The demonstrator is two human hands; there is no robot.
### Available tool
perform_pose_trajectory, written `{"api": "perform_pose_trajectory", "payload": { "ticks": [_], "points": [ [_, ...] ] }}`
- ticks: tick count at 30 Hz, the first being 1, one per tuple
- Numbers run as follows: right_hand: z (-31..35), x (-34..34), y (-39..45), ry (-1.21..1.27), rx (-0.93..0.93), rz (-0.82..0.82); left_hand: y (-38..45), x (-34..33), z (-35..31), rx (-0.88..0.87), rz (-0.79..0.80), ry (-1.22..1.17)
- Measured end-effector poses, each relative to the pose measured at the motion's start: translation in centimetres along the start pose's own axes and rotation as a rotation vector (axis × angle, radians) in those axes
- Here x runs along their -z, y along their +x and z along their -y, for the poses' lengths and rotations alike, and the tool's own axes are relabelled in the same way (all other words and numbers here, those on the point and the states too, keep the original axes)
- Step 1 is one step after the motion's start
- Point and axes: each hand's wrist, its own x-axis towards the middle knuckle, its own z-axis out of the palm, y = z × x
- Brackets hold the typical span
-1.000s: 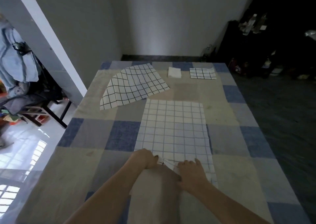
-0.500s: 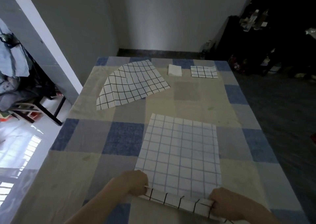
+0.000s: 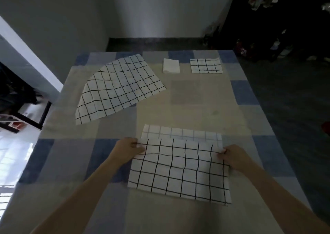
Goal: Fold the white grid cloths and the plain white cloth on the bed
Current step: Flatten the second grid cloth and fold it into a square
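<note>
A white grid cloth point(image 3: 178, 169) lay near the front of the bed point(image 3: 196, 98), folded over on itself, with its long axis running left to right. A strip of its paler lower layer showed beyond the folded edge, on the far side. The upper layer's far left corner was pinched by the left hand point(image 3: 127, 150), and its far right corner was pinched by the right hand point(image 3: 234, 156), fingers curled round the cloth edge in both cases. The corners were held low, just above the lower layer.

Further back on the left, a second grid cloth point(image 3: 117, 89) was spread unfolded, skewed so that its long axis ran from near left to far right. Near the far edge, a small folded plain white cloth point(image 3: 171, 65) was placed, and just to its right, apart from it, a small folded grid cloth point(image 3: 206, 66).

The bed was covered by a sheet of large blue, grey and beige squares. A grey wall point(image 3: 160, 10) was seen behind the bed, a bright tiled floor point(image 3: 10, 153) to the left, and dark shelving point(image 3: 278, 23) to the right, its contents too dim to be made out.
</note>
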Motion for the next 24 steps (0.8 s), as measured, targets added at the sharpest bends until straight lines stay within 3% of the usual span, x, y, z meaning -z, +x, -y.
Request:
{"api": "perform_pose_trajectory", "payload": {
  "ticks": [5,10,22,24],
  "points": [
    [0.2,-0.4,2.0,0.189,-0.034,-0.242,3.9,-0.9,-1.0,0.026,-0.121,-0.003],
    [0.4,-1.2,2.4,0.336,-0.030,-0.342,5.4,-1.6,-1.3,-0.001,-0.178,0.052],
    [0.3,-2.3,2.8,0.318,-0.050,-0.416,6.3,-2.1,-0.1,0.009,-0.216,0.108],
    [0.3,-2.1,3.0,0.294,-0.067,-0.398,5.8,-2.3,-1.0,-0.002,-0.285,0.107]
  ]
}}
